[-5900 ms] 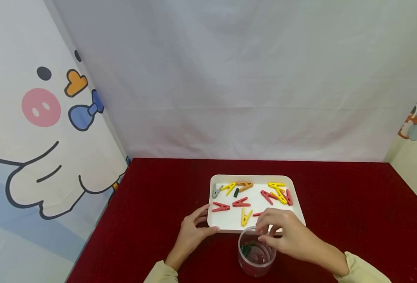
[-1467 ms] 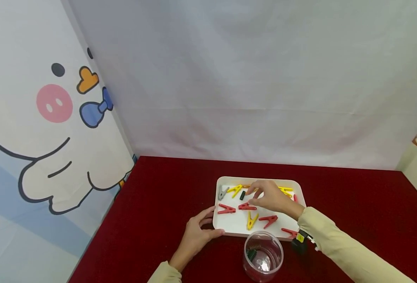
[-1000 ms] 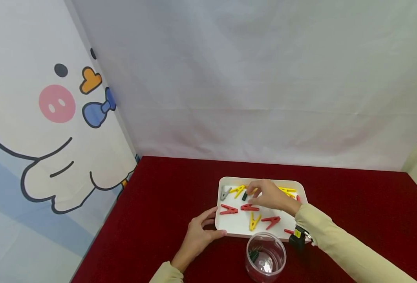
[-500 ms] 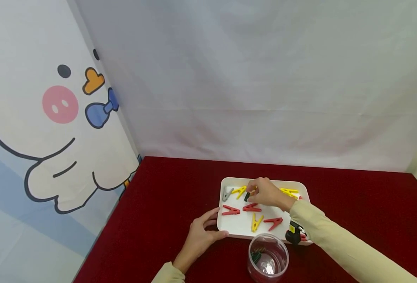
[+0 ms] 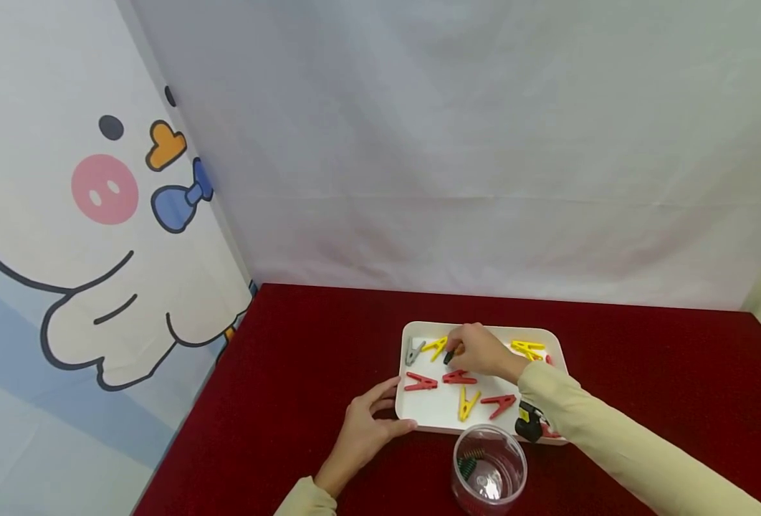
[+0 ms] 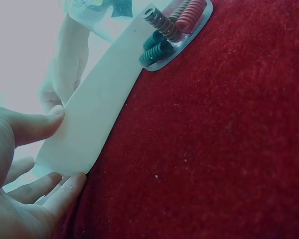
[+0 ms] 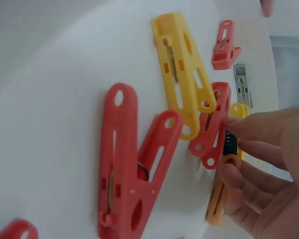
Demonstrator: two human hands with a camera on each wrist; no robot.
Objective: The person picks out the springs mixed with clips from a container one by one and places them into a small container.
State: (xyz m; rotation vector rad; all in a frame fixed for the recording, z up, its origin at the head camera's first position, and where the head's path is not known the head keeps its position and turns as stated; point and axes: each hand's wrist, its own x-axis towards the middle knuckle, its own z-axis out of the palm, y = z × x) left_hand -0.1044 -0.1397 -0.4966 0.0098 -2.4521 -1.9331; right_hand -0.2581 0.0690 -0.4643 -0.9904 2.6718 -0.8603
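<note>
At the front left corner of the white tray (image 5: 432, 419), my left hand (image 5: 364, 433) holds the rim, thumb on the front side and fingers on the left. In the left wrist view its thumb (image 6: 50, 123) and fingertips lie on the tray's wall. My right hand (image 5: 484, 351) reaches into the tray's back left part and pinches a small dark spring (image 5: 448, 357). The right wrist view shows the spring (image 7: 231, 143) at the fingertips, beside an orange clothespin (image 7: 217, 199) partly covered by the fingers. Red, yellow and grey clothespins lie about.
A clear round jar (image 5: 490, 494) stands in front of the tray; several coil springs (image 6: 159, 25) lie inside it. Near the right hand are a red clothespin (image 5: 460, 378) and a yellow one (image 5: 435, 347). The table (image 5: 316, 373) has a dark red cloth.
The right hand has moved from above the jar into the tray. Over the last second its fingers have closed in on the dark spring, which tilts slightly. The left hand stays at the tray's corner.
</note>
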